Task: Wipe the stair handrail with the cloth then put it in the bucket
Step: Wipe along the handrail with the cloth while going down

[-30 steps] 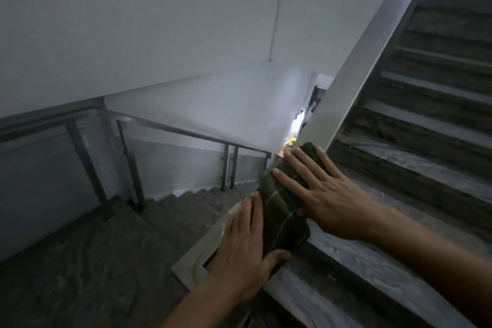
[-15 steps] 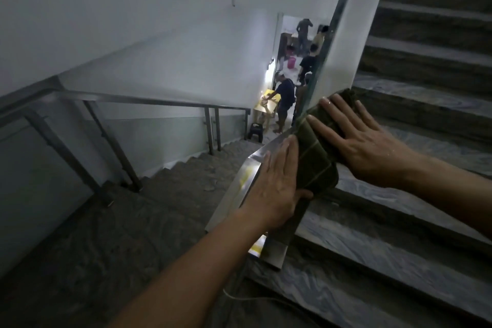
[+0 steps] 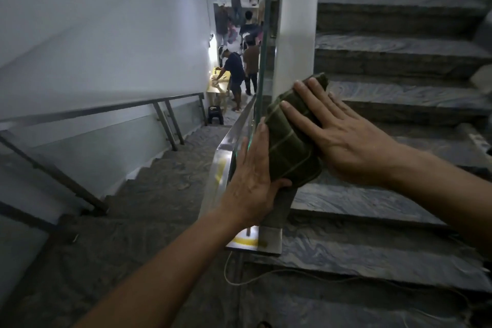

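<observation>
A: Cloth (image 3: 290, 146) position: dark green, pale check lines, folded thick. It is draped over the near end of the metal handrail (image 3: 234, 128), right of centre in the view, above the base plate (image 3: 266, 242) where the rail's post meets the floor.

B: Hands?

A: Left hand (image 3: 253, 184): fingers straight and together, palm pressed flat on the left face of the cloth, thumb hooked under its near lower edge. Right hand (image 3: 343, 141): fingers spread wide, palm flat on the cloth's right and upper side. Neither is curled into a fist; the cloth is sandwiched between the two palms.

B: Rail itself?

A: Shiny metal, runs from the cloth down and away toward the far end of the lower flight. A glass panel (image 3: 262, 66) with a greenish edge rises just beyond the cloth, beside a white pillar (image 3: 292, 34).

B: Surroundings?

A: Grey marbled steps (image 3: 399, 93) climb on the right. A descending flight falls away on the left, with a second, darker railing (image 3: 106, 109) along the white wall. Far doorway at the foot of the stairs is lit; several people (image 3: 237, 66) stand there, one bent over a small yellow table. A dark stool (image 3: 215, 114) sits near it. A thin pale cord (image 3: 239, 279) lies looped on the landing below the base plate.

B: Bucket?

A: Cannot locate one.
</observation>
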### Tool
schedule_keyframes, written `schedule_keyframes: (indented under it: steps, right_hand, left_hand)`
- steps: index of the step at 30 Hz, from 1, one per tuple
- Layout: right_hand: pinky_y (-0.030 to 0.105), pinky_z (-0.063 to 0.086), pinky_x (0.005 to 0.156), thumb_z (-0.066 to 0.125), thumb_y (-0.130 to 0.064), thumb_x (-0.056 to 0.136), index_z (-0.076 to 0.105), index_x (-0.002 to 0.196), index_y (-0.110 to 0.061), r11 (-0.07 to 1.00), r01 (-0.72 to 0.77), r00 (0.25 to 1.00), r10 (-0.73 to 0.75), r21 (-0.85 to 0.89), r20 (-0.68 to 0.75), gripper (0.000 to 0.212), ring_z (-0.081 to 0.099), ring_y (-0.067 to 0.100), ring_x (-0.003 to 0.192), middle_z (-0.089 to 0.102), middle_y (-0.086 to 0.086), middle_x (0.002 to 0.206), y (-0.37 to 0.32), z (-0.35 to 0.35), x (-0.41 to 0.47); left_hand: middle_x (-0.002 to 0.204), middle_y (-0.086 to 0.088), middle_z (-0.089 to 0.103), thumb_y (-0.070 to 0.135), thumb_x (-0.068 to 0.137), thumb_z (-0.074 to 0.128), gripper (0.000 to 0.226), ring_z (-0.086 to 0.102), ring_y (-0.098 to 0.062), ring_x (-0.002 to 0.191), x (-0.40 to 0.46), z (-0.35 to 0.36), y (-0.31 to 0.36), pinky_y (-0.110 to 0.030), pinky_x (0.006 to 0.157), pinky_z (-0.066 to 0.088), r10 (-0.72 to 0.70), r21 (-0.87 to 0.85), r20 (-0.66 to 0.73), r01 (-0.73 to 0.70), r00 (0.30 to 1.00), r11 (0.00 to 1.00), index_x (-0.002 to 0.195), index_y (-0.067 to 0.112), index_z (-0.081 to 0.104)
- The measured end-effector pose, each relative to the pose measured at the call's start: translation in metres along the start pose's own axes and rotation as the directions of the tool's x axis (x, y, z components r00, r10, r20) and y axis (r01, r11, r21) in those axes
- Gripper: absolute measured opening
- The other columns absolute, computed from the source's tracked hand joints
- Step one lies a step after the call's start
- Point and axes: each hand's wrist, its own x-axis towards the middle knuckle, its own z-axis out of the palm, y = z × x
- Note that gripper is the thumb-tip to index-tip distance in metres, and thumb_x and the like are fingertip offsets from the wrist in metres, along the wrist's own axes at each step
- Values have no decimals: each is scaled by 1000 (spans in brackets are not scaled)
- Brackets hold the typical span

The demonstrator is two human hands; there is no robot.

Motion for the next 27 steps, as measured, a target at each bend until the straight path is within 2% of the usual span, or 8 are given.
schedule_keyframes:
  steps: [2,6,9,11,15,20,23,27]
  right_hand:
    - [44,-3,119,19,-41,82,-21,146,-32,998,-20,1000,20,54,4,76,-31,24,140,-30,9,154,-7,-1,-2]
    - [38,-5,118,29,-41,73,-17,148,-26,988,-25,1000,26,155,-5,89,-32,21,140,-31,9,154,-21,4,-9]
    - [32,-8,114,32,-50,85,-17,148,-26,981,-60,996,71,184,-54,83,-31,17,140,-32,6,154,-30,13,-13]
    - [32,-9,113,27,-61,89,-15,148,-26,977,-114,984,136,178,-112,81,-30,16,141,-32,4,154,-37,22,-12]
    - [42,-5,117,19,-66,87,-10,149,-28,971,-202,950,226,126,-216,79,-24,17,143,-24,5,157,-50,42,-7]
    - [57,3,117,21,-65,87,-5,150,-30,936,-345,892,352,75,-285,76,-13,22,146,-14,3,160,-69,60,-12]
    - [57,4,117,25,-61,88,-3,150,-30,901,-430,856,425,49,-294,75,-9,22,147,-11,2,161,-79,65,-13]
    - [55,6,117,21,-64,87,-4,150,-32,856,-512,800,504,66,-325,74,-2,23,146,-10,1,161,-93,71,-14]
  left_hand:
    - [159,-12,6,36,88,59,91,16,-31,146,0,1,-3,-61,111,25,3,-38,12,-3,1000,999,148,21,-8]
    - [159,-12,12,42,89,57,91,17,-27,147,-3,4,-14,-59,112,25,38,-149,17,-35,999,988,150,8,-1]
    - [157,-16,18,54,89,47,87,17,-27,146,-5,9,-19,-58,113,25,66,-206,19,-60,998,977,148,1,10]
    - [155,-18,18,54,91,43,83,15,-27,146,-6,14,-28,-61,112,23,129,-166,2,-127,992,978,146,2,11]
    - [157,-24,10,51,92,41,83,8,-32,148,-6,25,-51,-60,115,15,273,-159,23,-266,962,951,146,0,4]
    - [159,-16,-8,38,91,48,88,-8,-24,149,-10,32,-72,-56,118,7,368,-185,87,-348,926,919,148,11,-14]
    - [159,-9,-15,26,90,55,100,-13,-19,148,-13,30,-75,-53,119,3,376,-225,119,-344,919,912,143,24,-31]
    - [159,-5,-22,23,91,55,98,-13,-18,148,-19,21,-73,-54,119,6,396,-326,173,-327,902,887,144,17,-28]
